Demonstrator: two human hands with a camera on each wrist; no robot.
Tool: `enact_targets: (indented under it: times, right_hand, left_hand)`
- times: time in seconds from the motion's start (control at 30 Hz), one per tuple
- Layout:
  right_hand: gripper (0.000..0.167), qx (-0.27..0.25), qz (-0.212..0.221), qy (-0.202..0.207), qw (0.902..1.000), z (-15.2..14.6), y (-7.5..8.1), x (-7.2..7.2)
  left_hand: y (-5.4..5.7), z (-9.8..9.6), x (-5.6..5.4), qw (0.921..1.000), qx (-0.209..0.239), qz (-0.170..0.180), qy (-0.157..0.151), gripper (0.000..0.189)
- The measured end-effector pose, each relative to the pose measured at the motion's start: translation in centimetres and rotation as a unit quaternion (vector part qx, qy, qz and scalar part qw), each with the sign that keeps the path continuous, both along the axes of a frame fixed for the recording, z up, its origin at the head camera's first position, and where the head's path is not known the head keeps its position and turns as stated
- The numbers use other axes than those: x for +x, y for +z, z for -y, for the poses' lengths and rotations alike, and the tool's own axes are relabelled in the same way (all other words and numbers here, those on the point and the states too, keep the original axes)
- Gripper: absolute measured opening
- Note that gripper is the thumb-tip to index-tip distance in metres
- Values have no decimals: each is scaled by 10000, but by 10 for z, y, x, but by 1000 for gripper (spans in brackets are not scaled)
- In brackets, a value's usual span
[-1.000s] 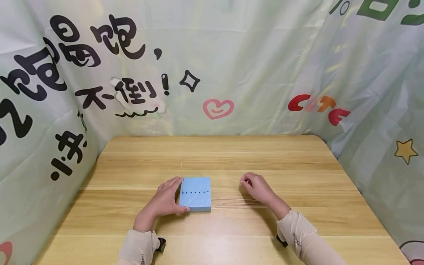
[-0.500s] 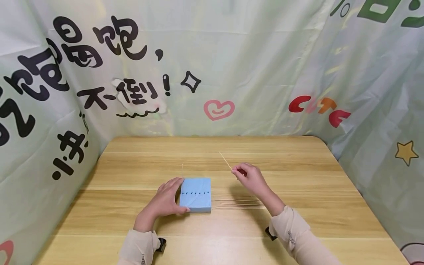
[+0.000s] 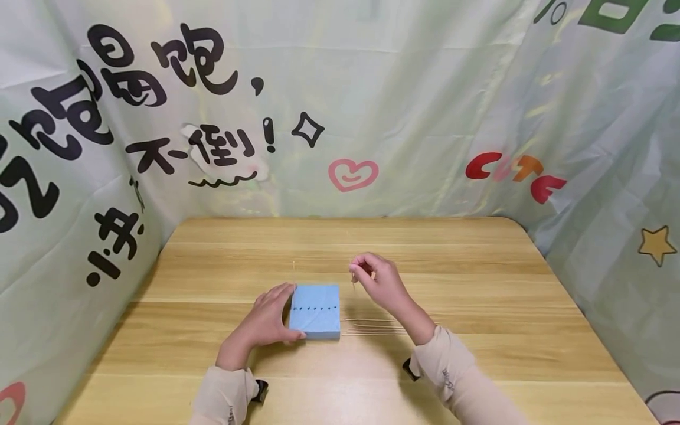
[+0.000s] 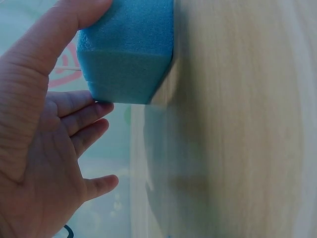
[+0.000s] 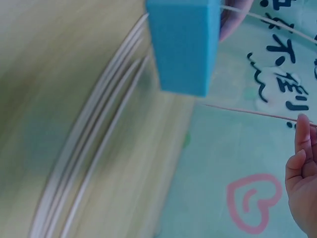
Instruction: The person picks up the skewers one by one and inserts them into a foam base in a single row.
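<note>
A blue foam block (image 3: 314,323) with a row of dark dots across its top lies on the table. My left hand (image 3: 267,317) grips it from the left, thumb at the near side and fingertips at the far side. One thin stick (image 3: 294,270) stands upright from the block's left end. My right hand (image 3: 378,282) is raised to the right of the block and beyond it, pinching another thin wooden stick (image 5: 247,111) between thumb and fingers. In the right wrist view this stick's free end points towards the table, apart from the block.
Several thin wooden sticks (image 3: 374,326) lie side by side on the wooden table (image 3: 340,389), just right of the block and below my right forearm. A printed cloth backdrop (image 3: 425,106) rises behind the table and along its sides.
My right hand has lifted a stick from above the table's right side, moved left towards the block and swung the stick from pointing up to pointing down. My left hand stays at the block.
</note>
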State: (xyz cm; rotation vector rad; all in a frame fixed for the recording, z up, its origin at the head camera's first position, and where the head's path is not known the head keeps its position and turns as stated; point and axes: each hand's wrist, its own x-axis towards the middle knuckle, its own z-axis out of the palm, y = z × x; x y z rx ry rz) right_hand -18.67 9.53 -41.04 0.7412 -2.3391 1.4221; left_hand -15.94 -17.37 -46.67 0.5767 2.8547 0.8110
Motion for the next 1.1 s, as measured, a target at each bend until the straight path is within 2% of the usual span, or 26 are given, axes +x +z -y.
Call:
enact_targets:
  times: [0.43,0.53,0.87,1.1]
  right_hand:
    - [4,-440,-181,552,9973,47,23,8]
    - [4,-454,-187,652,9967,55,21,8]
    - [7,-474,-151,916,9946,72,1,3]
    - [5,-482,-95,970,9941,77,-4,3]
  left_hand:
    - [-1,1,-2,10000,-28,-63,-18,106]
    - [-1,1,-2,10000,3,-79,-24,106]
    - [-4,2,-4,9999,73,-138,-45,104]
    - [-3,2,-5,9999,25,-120,-52,104]
